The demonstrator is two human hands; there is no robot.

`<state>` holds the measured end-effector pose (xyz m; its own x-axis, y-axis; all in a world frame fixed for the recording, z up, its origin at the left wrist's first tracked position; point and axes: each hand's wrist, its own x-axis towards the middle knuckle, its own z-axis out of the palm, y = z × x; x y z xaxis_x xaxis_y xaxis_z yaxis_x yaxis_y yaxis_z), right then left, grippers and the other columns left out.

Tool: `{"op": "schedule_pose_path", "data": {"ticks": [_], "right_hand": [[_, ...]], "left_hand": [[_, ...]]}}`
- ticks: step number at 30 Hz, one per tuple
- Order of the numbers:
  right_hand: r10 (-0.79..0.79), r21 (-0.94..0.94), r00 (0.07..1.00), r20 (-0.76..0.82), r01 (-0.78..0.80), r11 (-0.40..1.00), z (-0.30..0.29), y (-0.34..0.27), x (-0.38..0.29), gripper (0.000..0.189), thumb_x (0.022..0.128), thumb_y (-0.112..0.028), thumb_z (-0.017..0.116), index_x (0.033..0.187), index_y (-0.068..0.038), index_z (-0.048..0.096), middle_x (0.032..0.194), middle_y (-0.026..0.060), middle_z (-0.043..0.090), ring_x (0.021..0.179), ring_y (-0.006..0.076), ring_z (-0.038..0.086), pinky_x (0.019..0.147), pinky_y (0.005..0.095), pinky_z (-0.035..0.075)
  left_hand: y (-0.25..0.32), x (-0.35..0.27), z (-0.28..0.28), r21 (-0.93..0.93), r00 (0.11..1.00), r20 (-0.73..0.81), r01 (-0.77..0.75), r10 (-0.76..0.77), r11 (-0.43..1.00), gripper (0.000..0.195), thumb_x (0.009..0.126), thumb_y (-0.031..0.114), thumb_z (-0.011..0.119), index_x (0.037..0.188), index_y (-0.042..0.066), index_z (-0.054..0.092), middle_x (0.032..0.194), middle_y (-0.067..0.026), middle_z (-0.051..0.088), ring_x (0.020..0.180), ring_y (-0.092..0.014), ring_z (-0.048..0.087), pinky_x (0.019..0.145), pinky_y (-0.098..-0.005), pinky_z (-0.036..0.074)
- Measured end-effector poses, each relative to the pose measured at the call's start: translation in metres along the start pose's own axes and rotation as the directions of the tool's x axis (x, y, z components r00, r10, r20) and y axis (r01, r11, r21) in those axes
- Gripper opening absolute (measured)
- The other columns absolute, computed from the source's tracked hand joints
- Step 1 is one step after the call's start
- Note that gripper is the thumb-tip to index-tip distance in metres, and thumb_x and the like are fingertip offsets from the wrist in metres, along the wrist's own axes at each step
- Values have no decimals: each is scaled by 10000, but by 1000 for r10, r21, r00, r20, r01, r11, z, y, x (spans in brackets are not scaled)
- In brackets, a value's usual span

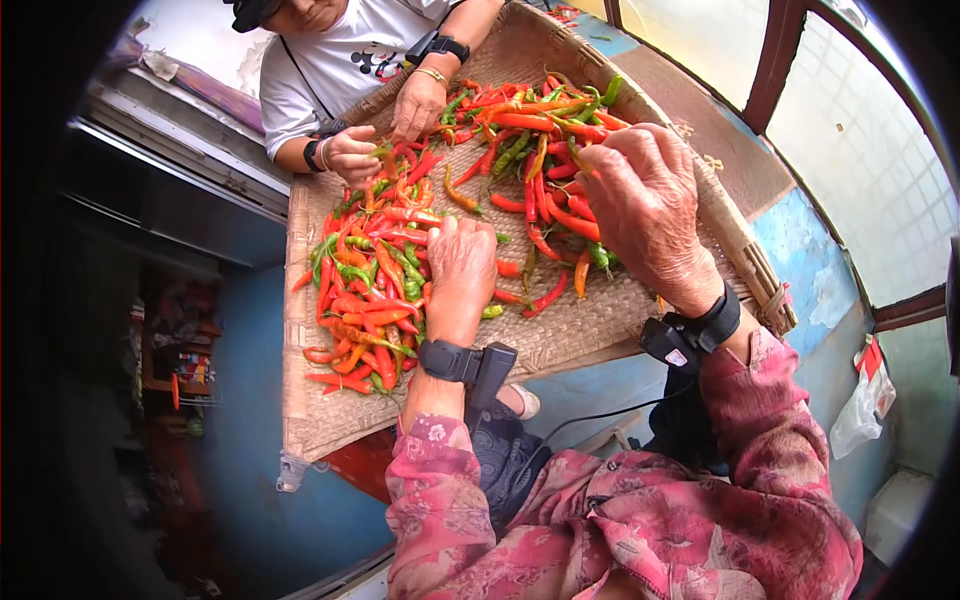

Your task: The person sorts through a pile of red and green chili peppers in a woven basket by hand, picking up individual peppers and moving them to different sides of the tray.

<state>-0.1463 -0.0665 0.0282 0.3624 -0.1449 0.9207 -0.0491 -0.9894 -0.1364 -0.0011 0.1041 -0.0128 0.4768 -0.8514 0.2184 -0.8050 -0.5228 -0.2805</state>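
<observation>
Red, orange and green chili peppers lie in two heaps on a woven tray. My left hand is lowered onto the right side of the left pepper heap; its fingertips touch peppers, and whether they grip one is hidden. Above the right pepper heap is my right hand, its fingers bent together and the thumb side turned from view. A greenish-brown pepper shows at its fingertips. Between the heaps lies a single orange-and-green pepper on the weave.
Across the tray, a person in a white T-shirt has both hands at the far end of the left heap. The tray's raised rim runs along the right, near framed window panes. A plastic bag hangs at the far right.
</observation>
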Motion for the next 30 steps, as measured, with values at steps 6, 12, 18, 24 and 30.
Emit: {"op": "schedule_pose_path", "data": {"ticks": [6, 12, 18, 24, 30], "right_hand": [[-131, 269, 991, -15, 130, 954, -2, -11, -2, 232, 645, -47, 679, 849, -79, 574, 819, 64, 518, 808, 250, 534, 726, 393, 433], [-133, 462, 973, 190, 31, 887, 1, -24, -11, 240, 701, -49, 676, 925, -55, 590, 816, 81, 520, 776, 267, 527, 689, 378, 445], [-162, 484, 830, 534, -143, 863, -3, -30, -15, 446, 773, -184, 655, 1162, -1, 537, 799, 145, 587, 779, 324, 586, 663, 398, 472], [-196, 572, 814, 546, -192, 797, 4, -30, -23, 229, 762, -81, 612, 964, 0, 544, 745, 152, 565, 698, 350, 582, 616, 420, 467], [-89, 295, 948, 304, -4, 956, 0, -25, -17, 189, 722, -85, 601, 901, -37, 563, 748, 76, 555, 709, 234, 583, 572, 355, 465]], "left_hand": [[10, -19, -34, -675, 914, -280, 31, -295, 737, 185, 835, 46, 619, 1013, 6, 593, 940, -117, 627, 895, -269, 562, 826, -385, 451], [17, -32, -39, -942, 861, 10, -163, -509, -294, 192, 947, 151, 535, 1094, 32, 565, 1048, -66, 620, 952, -144, 563, 882, -314, 446], [34, -37, -44, -668, 887, 187, -200, -422, -717, 188, 939, 165, 548, 1093, 57, 572, 1049, -63, 603, 982, -148, 547, 918, -318, 432], [45, -35, -42, -736, 874, 174, -190, -454, -650, 180, 942, 179, 547, 1073, 61, 582, 1029, -63, 613, 931, -145, 559, 861, -299, 455], [44, -37, -35, -747, 852, 277, -100, -444, -657, 259, 967, 247, 505, 1117, 41, 553, 1002, -92, 627, 787, -123, 570, 693, -267, 488]]}}
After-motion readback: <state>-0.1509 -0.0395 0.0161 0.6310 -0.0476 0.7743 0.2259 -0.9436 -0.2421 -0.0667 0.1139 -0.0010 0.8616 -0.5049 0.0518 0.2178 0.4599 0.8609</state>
